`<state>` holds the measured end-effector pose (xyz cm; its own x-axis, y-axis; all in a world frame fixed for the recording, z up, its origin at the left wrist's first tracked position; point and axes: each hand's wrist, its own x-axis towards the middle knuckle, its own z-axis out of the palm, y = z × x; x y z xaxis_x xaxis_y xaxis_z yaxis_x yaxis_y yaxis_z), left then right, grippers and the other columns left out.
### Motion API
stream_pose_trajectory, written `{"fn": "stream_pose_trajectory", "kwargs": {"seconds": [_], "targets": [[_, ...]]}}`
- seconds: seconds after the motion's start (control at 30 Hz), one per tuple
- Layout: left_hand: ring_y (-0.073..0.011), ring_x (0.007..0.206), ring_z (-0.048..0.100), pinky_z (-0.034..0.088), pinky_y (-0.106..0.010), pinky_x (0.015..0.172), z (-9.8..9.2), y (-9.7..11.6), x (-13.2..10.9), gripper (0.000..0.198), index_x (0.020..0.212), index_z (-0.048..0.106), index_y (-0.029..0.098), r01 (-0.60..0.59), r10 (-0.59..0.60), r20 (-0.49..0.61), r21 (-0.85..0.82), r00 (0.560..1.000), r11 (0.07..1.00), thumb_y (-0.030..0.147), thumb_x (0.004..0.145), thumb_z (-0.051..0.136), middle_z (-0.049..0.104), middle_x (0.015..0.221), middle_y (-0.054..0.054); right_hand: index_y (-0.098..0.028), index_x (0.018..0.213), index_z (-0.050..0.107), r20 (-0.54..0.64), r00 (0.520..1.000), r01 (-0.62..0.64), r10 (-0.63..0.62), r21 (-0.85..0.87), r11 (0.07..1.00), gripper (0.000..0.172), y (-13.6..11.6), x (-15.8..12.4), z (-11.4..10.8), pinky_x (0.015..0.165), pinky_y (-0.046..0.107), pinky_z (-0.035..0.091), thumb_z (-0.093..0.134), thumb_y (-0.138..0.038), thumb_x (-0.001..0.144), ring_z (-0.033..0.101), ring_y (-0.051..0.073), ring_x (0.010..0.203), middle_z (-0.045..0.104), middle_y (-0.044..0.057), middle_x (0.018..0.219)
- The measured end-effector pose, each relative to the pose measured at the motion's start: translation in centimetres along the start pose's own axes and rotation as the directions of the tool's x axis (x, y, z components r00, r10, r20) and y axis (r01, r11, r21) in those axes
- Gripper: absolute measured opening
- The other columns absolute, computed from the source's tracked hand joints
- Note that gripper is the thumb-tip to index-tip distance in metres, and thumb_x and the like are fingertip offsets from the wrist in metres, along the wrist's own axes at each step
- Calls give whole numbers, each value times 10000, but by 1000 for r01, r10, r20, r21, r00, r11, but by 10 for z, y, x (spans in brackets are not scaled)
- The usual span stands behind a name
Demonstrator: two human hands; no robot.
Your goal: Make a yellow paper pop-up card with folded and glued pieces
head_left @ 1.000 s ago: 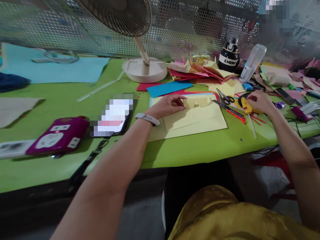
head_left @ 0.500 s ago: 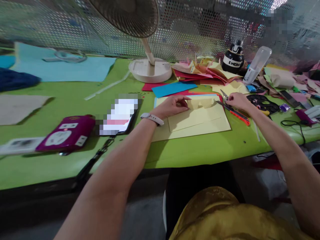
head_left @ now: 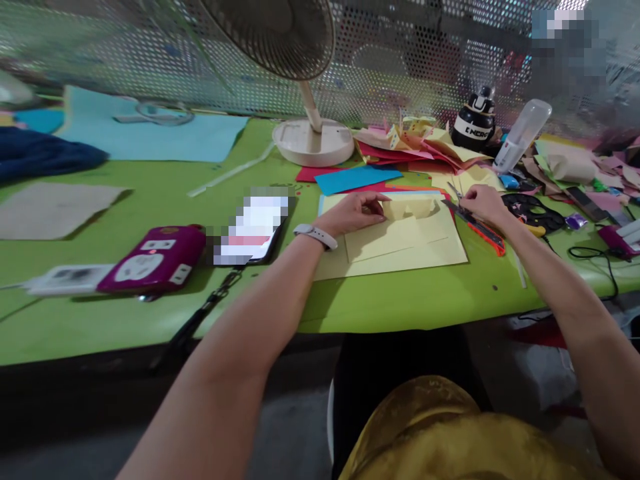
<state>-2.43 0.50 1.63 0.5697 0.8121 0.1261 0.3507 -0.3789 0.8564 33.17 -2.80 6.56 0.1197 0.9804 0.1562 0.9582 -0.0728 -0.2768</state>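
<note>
My left hand (head_left: 356, 212), with a pale watch band on the wrist, is closed at the left end of a wavy, cut piece of yellow paper (head_left: 413, 209). Under it lie larger yellow paper sheets (head_left: 400, 263). At their right edge, the fingers of my right hand (head_left: 484, 204) are closed around a pointed metal tool (head_left: 453, 191); its rear part is hidden by the hand. Just below that hand rests an orange and black utility knife (head_left: 483, 232), pointing toward the paper.
Left of the paper lie a phone (head_left: 253, 230) and a purple power strip (head_left: 155, 257). A white fan (head_left: 315, 150) stands behind, beside coloured paper scraps (head_left: 425, 147), a black bottle (head_left: 474, 123) and a clear bottle (head_left: 523, 137). A black disc-shaped item (head_left: 535, 212) lies to the right.
The whole view has shifted slightly, so things appear a little further right. Both hands keep nearly the same places at the paper and the metal tool.
</note>
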Motion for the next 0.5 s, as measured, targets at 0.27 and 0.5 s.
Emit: {"fn": "stream_pose_trajectory", "kwargs": {"seconds": [0.27,0.5], "targets": [[-193,844,687,572,-373,869,2,5,-1,501,1209,722,166,4,-5,-8,-52,1000,999,322,743,816,724,885,-38,-215,876,660,-190,982,53,-3,256,965,103,0,16,4,885,435,577,681,-218,775,746,297,942,760,69,852],[-198,807,685,542,-329,777,-6,13,-1,528,1223,733,164,32,-41,-95,-88,995,996,325,731,833,721,850,-37,-232,1265,591,-249,962,88,108,663,744,434,-19,25,4,729,397,627,660,-303,843,767,240,831,760,61,1001]]}}
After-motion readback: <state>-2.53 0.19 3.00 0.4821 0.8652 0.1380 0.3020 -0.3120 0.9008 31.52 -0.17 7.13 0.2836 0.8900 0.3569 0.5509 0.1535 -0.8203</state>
